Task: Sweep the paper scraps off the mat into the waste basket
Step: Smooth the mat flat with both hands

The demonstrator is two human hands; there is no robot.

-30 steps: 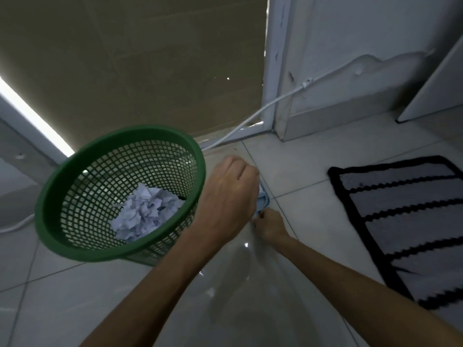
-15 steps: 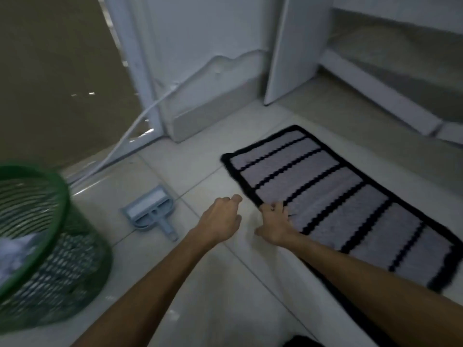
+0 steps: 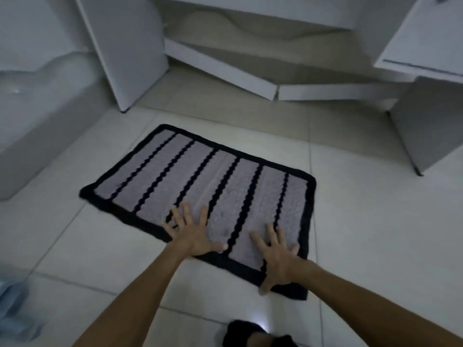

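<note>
Both hands, left (image 3: 191,234) and right (image 3: 278,256), press flat on mat (image 3: 200,186).

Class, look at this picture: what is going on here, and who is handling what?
A person kneels or bends over a striped mat on a tiled floor. Both hands lie flat on its near edge with fingers spread: the left hand toward the middle, the right hand by the near right corner. No paper scraps show on the mat, and the basket is out of view. A blurred blue thing lies at the left edge.
</note>
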